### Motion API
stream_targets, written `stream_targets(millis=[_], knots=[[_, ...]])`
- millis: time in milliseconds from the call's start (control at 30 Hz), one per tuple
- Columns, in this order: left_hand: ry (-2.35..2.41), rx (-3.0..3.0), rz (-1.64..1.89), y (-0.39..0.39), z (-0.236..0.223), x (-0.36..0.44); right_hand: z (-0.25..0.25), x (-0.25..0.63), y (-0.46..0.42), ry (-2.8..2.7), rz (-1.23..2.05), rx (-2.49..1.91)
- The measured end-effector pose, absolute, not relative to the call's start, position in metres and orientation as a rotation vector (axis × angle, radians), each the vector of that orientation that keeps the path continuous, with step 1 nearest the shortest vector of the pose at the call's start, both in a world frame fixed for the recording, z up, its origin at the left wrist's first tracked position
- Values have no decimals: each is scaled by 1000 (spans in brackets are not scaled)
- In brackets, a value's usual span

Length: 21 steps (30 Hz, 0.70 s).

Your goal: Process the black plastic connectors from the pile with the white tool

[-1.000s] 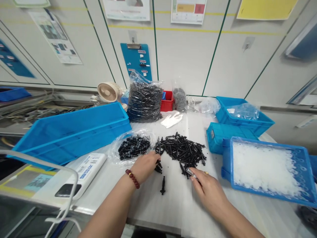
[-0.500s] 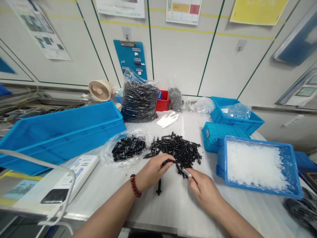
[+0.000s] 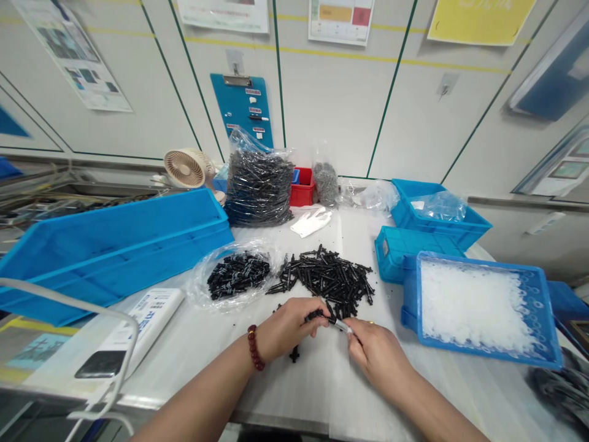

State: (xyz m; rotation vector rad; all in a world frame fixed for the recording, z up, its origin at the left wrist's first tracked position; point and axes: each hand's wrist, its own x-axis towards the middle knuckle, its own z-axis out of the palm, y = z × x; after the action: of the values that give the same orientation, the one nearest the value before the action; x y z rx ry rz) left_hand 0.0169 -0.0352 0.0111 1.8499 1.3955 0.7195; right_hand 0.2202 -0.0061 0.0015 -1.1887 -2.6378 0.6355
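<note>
My left hand (image 3: 289, 325), with a beaded bracelet at the wrist, is closed on a slim black plastic part (image 3: 315, 315). My right hand (image 3: 380, 353) pinches a short whitish translucent tube (image 3: 342, 326). The part's right end meets the tube's mouth; how deep it sits inside I cannot tell. Just beyond both hands lies a heap of similar black parts (image 3: 335, 273). One loose black part (image 3: 294, 354) rests by my left wrist, partly hidden. To the left, an open clear bag (image 3: 197, 288) holds black parts with pale bands (image 3: 239, 274).
A blue bin (image 3: 411, 325) full of small translucent pieces (image 3: 473, 304) stands right, beside a teal box (image 3: 418, 245). A long blue bin (image 3: 115, 245) and a white box (image 3: 151, 325) are left. Behind are a filled bag (image 3: 260, 187), a white glove (image 3: 311, 222) and a fan (image 3: 184, 169).
My hands have come together and slightly lower. The black part, angled down to the right, now meets the whitish tube, which was apart from it before.
</note>
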Motion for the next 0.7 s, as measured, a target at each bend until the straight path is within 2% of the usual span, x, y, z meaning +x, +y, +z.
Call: stream_targets(millis=[533,700], knots=[[1359,1767,690,-35,13,16,3,220,-6,-2691,764,-1131],[1333,1878,626,-38,14,22,1,218,-8,-2735,651,-1157]])
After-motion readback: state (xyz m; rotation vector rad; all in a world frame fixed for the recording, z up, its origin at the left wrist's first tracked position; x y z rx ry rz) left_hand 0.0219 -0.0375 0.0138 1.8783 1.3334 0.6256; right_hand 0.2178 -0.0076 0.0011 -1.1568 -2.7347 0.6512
